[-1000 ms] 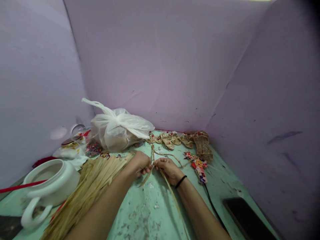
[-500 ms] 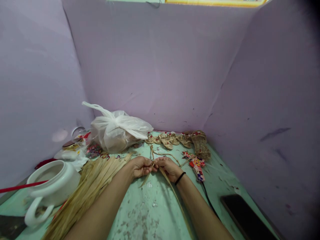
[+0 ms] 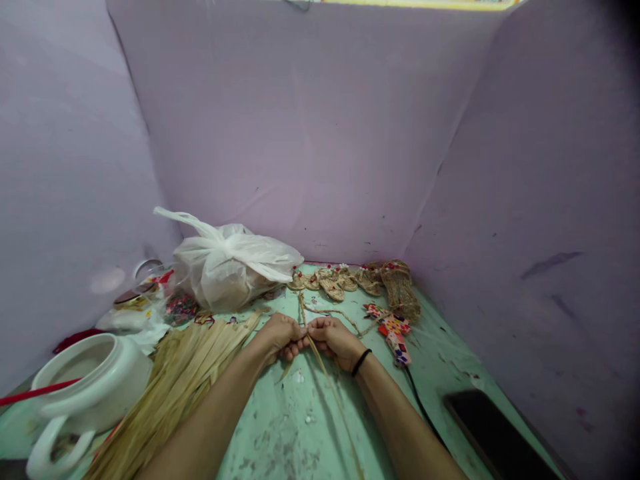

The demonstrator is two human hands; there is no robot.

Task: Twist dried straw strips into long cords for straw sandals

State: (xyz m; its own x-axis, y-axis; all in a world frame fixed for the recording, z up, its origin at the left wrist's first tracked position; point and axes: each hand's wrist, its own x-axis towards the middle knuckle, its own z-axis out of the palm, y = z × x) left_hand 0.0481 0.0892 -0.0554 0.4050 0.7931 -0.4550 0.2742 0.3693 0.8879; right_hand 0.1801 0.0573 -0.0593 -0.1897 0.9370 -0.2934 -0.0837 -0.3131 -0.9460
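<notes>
At the middle of the table, my left hand [image 3: 284, 337] and my right hand [image 3: 334, 340] meet with fingertips pinched together. Between them they grip a thin cord of dried leaf fibre [image 3: 302, 308], whose twisted part runs away from me and bends right over the table. A long loose leaf strip [image 3: 336, 393] trails from the fingers toward me, in front of my right wrist. A short strip end pokes out below my left hand. The exact point where the strips cross is covered by my fingers. A black band circles my right wrist.
Dried leaf strips [image 3: 200, 363] lie under and beside my left forearm, near a white pot [image 3: 107, 383]. Behind stand a tied white plastic bag [image 3: 235, 270], small woven pieces [image 3: 333, 283] and a cord bundle [image 3: 401, 293]. A patterned corded object [image 3: 395, 333] and a phone [image 3: 493, 430] lie right.
The loose strip has swung left, now leaving from between the hands. My fingers have shifted slightly on the cord. The whole view has moved a little.
</notes>
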